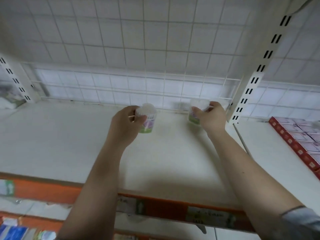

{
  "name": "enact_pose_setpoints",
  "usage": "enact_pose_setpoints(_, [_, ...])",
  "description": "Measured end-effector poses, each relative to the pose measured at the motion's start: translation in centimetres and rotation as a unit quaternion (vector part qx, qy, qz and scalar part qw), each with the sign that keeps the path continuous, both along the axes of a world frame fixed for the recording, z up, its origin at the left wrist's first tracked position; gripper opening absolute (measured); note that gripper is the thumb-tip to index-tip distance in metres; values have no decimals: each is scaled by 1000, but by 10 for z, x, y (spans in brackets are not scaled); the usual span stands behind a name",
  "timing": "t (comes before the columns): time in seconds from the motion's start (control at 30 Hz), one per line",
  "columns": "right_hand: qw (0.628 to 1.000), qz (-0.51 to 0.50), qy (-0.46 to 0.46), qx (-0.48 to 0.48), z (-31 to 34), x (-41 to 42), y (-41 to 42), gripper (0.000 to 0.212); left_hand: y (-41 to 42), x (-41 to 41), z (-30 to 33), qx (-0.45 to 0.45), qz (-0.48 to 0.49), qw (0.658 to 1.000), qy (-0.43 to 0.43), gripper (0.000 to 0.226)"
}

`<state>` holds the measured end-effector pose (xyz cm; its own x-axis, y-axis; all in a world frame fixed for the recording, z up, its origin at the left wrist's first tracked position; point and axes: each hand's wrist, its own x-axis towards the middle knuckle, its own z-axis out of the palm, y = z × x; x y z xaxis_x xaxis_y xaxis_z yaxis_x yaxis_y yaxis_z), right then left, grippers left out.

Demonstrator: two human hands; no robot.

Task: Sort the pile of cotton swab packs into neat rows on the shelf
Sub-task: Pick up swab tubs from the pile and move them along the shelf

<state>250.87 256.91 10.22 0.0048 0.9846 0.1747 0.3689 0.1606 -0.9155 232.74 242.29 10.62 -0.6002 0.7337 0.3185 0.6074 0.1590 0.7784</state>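
My left hand (126, 125) grips a round clear cotton swab pack (148, 118) with a green and purple label, held over the middle back of the white shelf (69, 139). My right hand (210, 118) grips a second cotton swab pack (197, 110) of the same kind near the shelf's back right corner, close to the wire grid. Whether either pack touches the shelf is unclear. Behind my right hand another clear pack (223, 103) is partly hidden.
A white wire grid (155, 84) backs the shelf, with slotted uprights at left (15, 80) and right (249, 90). Red boxes (297, 141) fill the neighbouring shelf on the right. An orange price strip (173, 207) runs along the front edge; goods lie on shelves below.
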Motion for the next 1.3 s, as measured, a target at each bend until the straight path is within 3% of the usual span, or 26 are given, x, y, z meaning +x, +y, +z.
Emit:
enact_pose_setpoints(0.3, [999, -32, -20, -1, -10, -9, 9, 44, 15, -3, -2, -4, -68, 998, -1, 25])
enact_pose_setpoints(0.47, [997, -68, -39, -14, -7, -14, 8, 60, 23, -4, -1, -2, -114, 992, -50, 24])
enact_pose_setpoints(0.67, [994, -96, -45, 0, -13, -19, 12, 54, 29, -8, -1, -8, -146, 988, -45, 22])
enact_pose_setpoints(1.07, [997, -67, -34, -8, -8, -9, 8, 42, 50, -10, -13, -7, -194, 971, -139, 25])
enact_pose_setpoints(1.2, [994, -31, -104, -21, -9, 12, -2, 29, 67, -8, -13, -17, -195, 974, -113, 30])
enact_pose_setpoints(1.3, [977, 17, -211, -35, -4, 29, -13, 34, 81, -4, -11, -34, -226, 970, -87, 32])
